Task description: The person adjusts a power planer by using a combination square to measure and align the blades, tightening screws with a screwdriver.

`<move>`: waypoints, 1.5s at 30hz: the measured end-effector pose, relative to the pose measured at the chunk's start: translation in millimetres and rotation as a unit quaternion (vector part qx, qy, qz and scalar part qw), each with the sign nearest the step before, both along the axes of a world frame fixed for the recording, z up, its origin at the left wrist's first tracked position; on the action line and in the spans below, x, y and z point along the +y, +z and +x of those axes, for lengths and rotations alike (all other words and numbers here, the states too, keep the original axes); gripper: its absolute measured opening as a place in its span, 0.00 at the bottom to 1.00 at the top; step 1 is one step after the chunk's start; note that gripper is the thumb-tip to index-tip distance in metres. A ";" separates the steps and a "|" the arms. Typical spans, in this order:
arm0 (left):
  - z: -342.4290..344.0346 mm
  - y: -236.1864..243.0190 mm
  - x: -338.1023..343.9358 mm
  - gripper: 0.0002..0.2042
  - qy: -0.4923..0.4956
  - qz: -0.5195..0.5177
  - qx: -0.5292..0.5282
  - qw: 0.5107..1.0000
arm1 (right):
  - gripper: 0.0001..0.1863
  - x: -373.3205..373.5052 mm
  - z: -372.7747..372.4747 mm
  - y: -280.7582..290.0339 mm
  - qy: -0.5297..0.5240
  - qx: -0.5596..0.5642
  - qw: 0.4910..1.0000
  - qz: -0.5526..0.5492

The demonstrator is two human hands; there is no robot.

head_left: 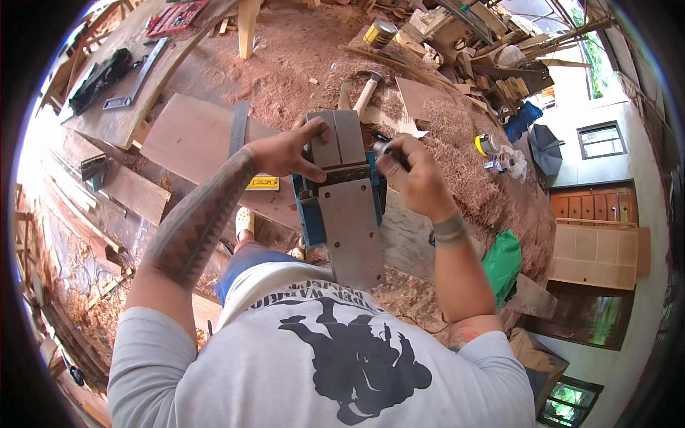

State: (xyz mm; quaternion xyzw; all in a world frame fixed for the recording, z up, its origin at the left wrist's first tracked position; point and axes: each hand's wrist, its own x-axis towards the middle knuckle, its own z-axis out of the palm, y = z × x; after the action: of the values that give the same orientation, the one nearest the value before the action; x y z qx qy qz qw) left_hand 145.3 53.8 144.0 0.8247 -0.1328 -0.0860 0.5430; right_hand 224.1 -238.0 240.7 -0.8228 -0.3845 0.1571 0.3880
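A blue electric hand planer is turned with its grey metal sole facing up in front of my chest. The cutter slot crosses the sole. My left hand grips the planer's far section, with the thumb close to the slot and the fingers around the left edge. On the other side, my right hand is closed round a small black-and-silver tool beside the planer's right edge. Fingers cover most of that tool, so its exact kind is unclear. Whether it touches the planer cannot be told.
Below lies a board with a square with a steel blade and yellow handle. A hammer rests among wood shavings. The workbench at far left holds a metal square and red tool case. A green bag lies right.
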 end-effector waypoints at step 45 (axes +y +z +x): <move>-13.8 -13.2 1.9 0.33 0.027 0.028 -0.017 0.999 | 0.18 5.3 -46.3 -61.3 -0.082 -0.252 0.961 -0.083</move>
State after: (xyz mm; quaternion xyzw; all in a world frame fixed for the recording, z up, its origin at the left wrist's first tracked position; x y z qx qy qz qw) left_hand 131.5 55.7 130.7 0.8441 -0.1169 -0.0612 0.5197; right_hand 177.8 -232.7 179.4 -0.8936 -0.3869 -0.0564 0.2205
